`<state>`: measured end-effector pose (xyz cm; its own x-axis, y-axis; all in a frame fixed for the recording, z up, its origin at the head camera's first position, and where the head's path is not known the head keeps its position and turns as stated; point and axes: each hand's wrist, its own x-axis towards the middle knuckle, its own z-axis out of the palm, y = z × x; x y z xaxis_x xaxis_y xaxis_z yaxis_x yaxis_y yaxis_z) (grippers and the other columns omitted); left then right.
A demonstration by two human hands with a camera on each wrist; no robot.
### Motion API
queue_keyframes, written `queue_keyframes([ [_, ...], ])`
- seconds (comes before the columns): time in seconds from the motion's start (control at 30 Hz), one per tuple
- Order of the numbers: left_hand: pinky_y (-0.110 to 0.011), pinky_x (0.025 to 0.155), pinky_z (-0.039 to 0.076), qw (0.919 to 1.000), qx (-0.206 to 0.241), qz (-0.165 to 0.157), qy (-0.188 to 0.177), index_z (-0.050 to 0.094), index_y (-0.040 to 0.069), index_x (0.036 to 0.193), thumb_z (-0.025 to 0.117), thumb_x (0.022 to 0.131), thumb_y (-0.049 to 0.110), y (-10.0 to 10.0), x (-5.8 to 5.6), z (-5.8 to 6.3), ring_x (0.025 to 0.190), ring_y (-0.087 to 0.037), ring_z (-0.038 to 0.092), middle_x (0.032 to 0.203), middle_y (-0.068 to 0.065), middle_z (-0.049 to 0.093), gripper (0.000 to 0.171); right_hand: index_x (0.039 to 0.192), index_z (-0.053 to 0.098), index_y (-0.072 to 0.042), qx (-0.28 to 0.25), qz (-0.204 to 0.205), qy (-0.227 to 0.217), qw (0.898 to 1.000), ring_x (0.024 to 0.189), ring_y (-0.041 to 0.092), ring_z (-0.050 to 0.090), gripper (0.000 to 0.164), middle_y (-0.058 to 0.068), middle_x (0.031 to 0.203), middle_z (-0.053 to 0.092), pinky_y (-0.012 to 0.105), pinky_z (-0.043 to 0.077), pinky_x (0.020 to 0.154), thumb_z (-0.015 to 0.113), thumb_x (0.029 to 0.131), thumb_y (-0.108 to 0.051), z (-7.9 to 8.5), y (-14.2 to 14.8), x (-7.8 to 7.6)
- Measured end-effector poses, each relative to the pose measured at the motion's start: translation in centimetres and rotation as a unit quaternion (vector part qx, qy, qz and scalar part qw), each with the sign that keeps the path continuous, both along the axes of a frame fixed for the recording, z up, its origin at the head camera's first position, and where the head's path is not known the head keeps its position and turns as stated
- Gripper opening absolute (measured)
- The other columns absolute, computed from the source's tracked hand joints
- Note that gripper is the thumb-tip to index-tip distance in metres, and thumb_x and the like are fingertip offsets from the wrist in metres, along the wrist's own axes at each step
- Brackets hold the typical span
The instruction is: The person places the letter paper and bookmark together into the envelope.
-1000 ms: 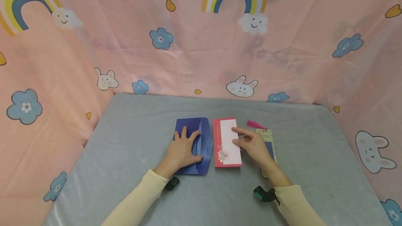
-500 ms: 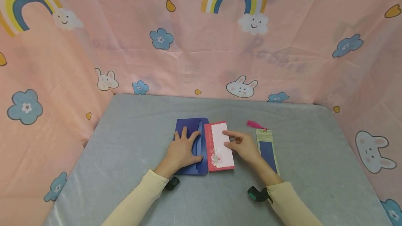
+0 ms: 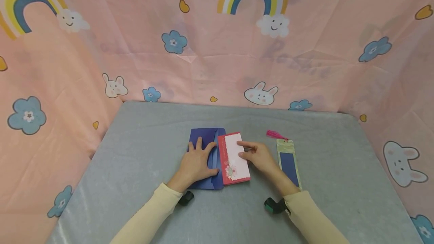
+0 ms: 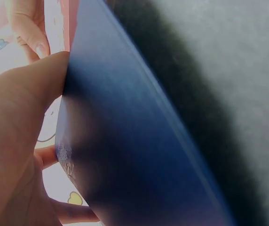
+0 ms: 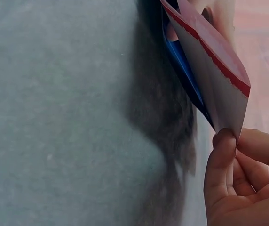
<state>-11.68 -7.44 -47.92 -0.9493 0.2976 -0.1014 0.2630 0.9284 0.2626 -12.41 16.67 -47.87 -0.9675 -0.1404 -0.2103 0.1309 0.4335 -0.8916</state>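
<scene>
In the head view a dark blue envelope [image 3: 202, 134] has its flap on the right side. My left hand [image 3: 194, 165] rests across it with fingers and thumb spread. In the left wrist view the blue sheet of the envelope [image 4: 125, 122] fills the middle, and the fingertips are hidden behind its edge. A red-edged greeting card [image 3: 234, 153] with a white panel and printed flowers overlaps the flap. My right hand [image 3: 261, 159] pinches the right edge of the card. The right wrist view shows thumb and forefinger on the folded card [image 5: 219, 89].
A green and blue bookmark [image 3: 288, 166] with a pink tassel [image 3: 275, 134] lies right of the right hand. Grey cloth covers the table [image 3: 152, 123]. A pink patterned curtain [image 3: 217, 67] encloses the back and sides.
The right hand has moved the greeting card left, from beside the envelope to over its flap, tilting it slightly. More of the bookmark shows now. The left hand has stayed in place.
</scene>
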Motion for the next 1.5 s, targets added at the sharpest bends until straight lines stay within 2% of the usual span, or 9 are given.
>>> queue_keyframes([
  [0.17,-0.06,0.083,0.056,1.0,-0.003,-0.001,0.002,0.04,0.033,0.148,0.075,0.074,0.059,0.1,0.0,0.0,0.133,-0.061,0.041,0.155,-0.027,0.036,0.086,0.13,0.066,-0.012,-0.001,0.003,-0.003,1.0,0.053,0.013,0.041,0.041,-0.003,0.057,0.042,0.024,0.036,0.052,0.072,0.089,-0.014,0.1,-0.5,-0.2],
  [0.43,-0.06,0.085,0.055,1.0,-0.008,0.001,-0.003,0.04,0.033,0.149,0.074,0.074,0.059,0.1,0.0,-0.1,0.133,-0.061,0.04,0.156,-0.027,0.035,0.087,0.129,0.067,-0.01,-0.004,-0.019,0.001,1.0,0.054,0.013,0.044,0.041,0.001,0.057,0.047,0.024,0.039,0.052,0.071,0.088,-0.011,-0.4,-1.1,-0.5],
  [0.67,-0.06,0.084,0.055,0.9999,-0.011,-0.005,0.002,0.041,0.031,0.149,0.074,0.073,0.062,0.1,0.0,0.1,0.132,-0.061,0.042,0.154,-0.028,0.037,0.088,0.127,0.068,-0.009,0.021,-0.031,0.033,0.999,0.058,0.011,0.045,0.039,0.01,0.088,0.058,0.021,0.039,0.054,0.072,0.087,-0.008,-0.7,-1.8,-0.6],
  [0.73,-0.06,0.083,0.055,0.9999,-0.011,-0.008,0.003,0.042,0.031,0.149,0.074,0.073,0.061,0.1,0.0,0.1,0.132,-0.061,0.042,0.154,-0.028,0.038,0.088,0.126,0.068,-0.008,0.024,-0.035,0.042,0.998,0.058,0.01,0.045,0.039,0.012,0.091,0.059,0.021,0.039,0.054,0.071,0.087,-0.007,-0.8,-1.9,-0.7],
  [0.9,-0.061,0.084,0.055,0.9999,-0.014,-0.01,-0.001,0.042,0.031,0.15,0.071,0.077,0.06,0.0,-0.1,0.2,0.133,-0.061,0.041,0.155,-0.027,0.037,0.084,0.125,0.069,-0.005,0.03,-0.04,0.052,0.997,0.056,0.008,0.045,0.038,0.012,0.088,0.059,0.02,0.039,0.052,0.072,0.087,-0.006,-1.0,-2.1,-0.7],
  [1.17,-0.062,0.088,0.053,1.0,-0.002,-0.005,-0.005,0.044,0.031,0.149,0.059,0.09,0.051,-0.1,0.0,0.3,0.134,-0.06,0.041,0.155,-0.027,0.038,0.064,0.123,0.07,-0.006,0.04,-0.038,0.061,0.997,0.052,0.011,0.045,0.037,0.009,0.078,0.056,0.02,0.039,0.049,0.074,0.086,-0.007,-0.8,-2.6,-0.5],
  [1.5,-0.063,0.089,0.052,1.0,0.002,-0.009,-0.003,0.044,0.032,0.149,0.054,0.096,0.039,-0.1,0.1,0.5,0.134,-0.06,0.041,0.154,-0.027,0.039,0.054,0.121,0.07,-0.003,0.043,-0.029,0.08,0.995,0.049,0.009,0.046,0.039,0.005,0.07,0.054,0.02,0.038,0.047,0.075,0.083,-0.006,-0.9,-3.7,-0.2],
])
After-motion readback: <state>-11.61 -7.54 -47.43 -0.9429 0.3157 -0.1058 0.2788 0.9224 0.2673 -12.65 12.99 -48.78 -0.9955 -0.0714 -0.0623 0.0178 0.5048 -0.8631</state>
